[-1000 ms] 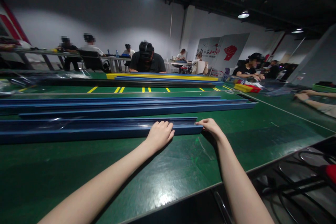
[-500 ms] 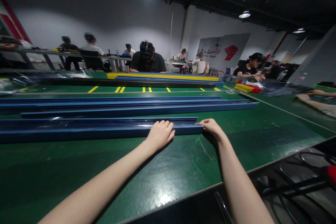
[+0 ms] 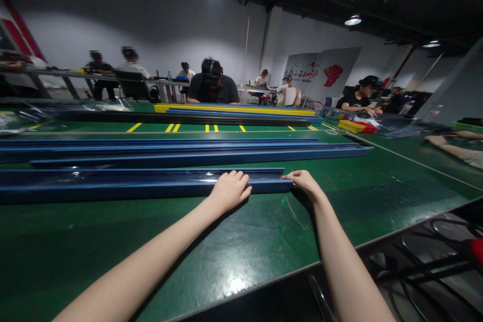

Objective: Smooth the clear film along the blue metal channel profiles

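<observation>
Up front, channel (image 3: 132,190) runs sideways.

Near channel (image 3: 145,191) before other channels (image 3: 199,158)

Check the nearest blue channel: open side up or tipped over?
The blue channel is open side up: its hollow shows between two raised walls.

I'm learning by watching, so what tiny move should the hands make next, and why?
Maybe the right hand should pinch the right end of the nearest blue channel firmly: it's right at that end. The left hand lies over the channel's near side, so it could steady it. Whether the right hand already pinches is hard to tell.
</observation>
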{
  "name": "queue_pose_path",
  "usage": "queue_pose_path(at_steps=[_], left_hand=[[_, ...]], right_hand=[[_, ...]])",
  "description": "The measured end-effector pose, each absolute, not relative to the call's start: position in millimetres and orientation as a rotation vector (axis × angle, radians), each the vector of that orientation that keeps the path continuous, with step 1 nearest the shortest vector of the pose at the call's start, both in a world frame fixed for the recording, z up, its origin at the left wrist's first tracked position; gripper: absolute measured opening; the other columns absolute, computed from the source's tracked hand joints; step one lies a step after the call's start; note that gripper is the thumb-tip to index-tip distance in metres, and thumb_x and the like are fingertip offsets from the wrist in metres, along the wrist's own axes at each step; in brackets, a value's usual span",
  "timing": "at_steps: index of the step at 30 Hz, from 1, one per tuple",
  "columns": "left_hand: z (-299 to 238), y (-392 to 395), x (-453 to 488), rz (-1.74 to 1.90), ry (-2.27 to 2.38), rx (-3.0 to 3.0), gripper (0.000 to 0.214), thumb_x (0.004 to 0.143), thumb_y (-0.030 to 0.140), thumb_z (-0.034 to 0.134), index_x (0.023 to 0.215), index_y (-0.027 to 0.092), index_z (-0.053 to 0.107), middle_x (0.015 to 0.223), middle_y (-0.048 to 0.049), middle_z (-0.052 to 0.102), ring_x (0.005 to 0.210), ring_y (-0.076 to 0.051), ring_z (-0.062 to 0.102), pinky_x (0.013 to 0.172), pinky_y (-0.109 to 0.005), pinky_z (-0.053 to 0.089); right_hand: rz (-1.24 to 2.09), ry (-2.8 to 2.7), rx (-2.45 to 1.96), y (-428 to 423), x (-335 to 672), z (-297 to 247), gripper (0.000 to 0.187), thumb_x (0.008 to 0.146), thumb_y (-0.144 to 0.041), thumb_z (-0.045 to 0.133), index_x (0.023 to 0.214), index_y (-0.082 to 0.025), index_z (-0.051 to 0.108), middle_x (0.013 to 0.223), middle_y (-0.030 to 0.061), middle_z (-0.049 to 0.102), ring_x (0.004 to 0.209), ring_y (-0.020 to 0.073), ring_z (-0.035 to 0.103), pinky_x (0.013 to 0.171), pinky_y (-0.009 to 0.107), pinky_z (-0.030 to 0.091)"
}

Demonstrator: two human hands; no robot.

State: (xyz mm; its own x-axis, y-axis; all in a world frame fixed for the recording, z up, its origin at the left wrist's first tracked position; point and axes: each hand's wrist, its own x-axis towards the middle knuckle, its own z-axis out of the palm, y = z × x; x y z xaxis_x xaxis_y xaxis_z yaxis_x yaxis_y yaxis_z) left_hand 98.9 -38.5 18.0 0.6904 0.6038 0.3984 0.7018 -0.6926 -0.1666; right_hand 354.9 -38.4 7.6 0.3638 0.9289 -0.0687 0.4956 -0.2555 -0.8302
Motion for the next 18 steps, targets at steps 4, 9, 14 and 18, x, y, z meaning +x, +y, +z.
queue_pose_path(at_steps=[4, 9, 14, 18], left_hand=[[21.4, -36.4, 97.3, -0.426, -1.026, -2.629, 0.025, 0.084, 0.036, 0.038, 0.086, 0.016, 0.053, 0.087, -0.0067, 0.057, 0.083, -0.020, 0.052, 0.068, -0.030, 0.040], [21.0, -33.3, 96.2, -0.457, -0.982, -2.630, 0.026, 0.084, 0.037, 0.038, 0.083, 0.016, 0.052, 0.090, -0.0071, 0.056, 0.088, -0.020, 0.050, 0.073, -0.031, 0.040], [18.4, -30.9, 94.8, -0.462, -0.938, -2.664, 0.025, 0.085, 0.036, 0.038, 0.081, 0.015, 0.052, 0.086, -0.0066, 0.057, 0.086, -0.019, 0.050, 0.075, -0.030, 0.040], [18.2, -30.2, 94.9, -0.458, -0.932, -2.681, 0.025, 0.085, 0.035, 0.038, 0.081, 0.015, 0.052, 0.086, -0.0068, 0.057, 0.086, -0.020, 0.050, 0.075, -0.031, 0.041]], right_hand=[[0.749, -1.244, -1.879, -39.7, 353.8, 8.9, 0.015, 0.057, -0.026, 0.062, 0.056, -0.012, 0.064, 0.042, -0.0017, 0.048, 0.042, 0.0067, 0.041, 0.043, 0.020, 0.031], [0.754, -1.241, -1.869, -40.9, 352.3, 10.0, 0.015, 0.057, -0.026, 0.062, 0.054, -0.012, 0.062, 0.041, -0.0024, 0.047, 0.042, 0.0066, 0.041, 0.043, 0.020, 0.030], [0.762, -1.236, -1.866, -41.3, 351.8, 10.3, 0.014, 0.058, -0.025, 0.062, 0.055, -0.012, 0.063, 0.041, -0.0024, 0.047, 0.041, 0.0064, 0.040, 0.042, 0.020, 0.029], [0.766, -1.239, -1.862, -41.7, 352.4, 10.4, 0.014, 0.057, -0.026, 0.062, 0.055, -0.012, 0.063, 0.041, -0.0025, 0.047, 0.041, 0.0063, 0.040, 0.041, 0.020, 0.028]])
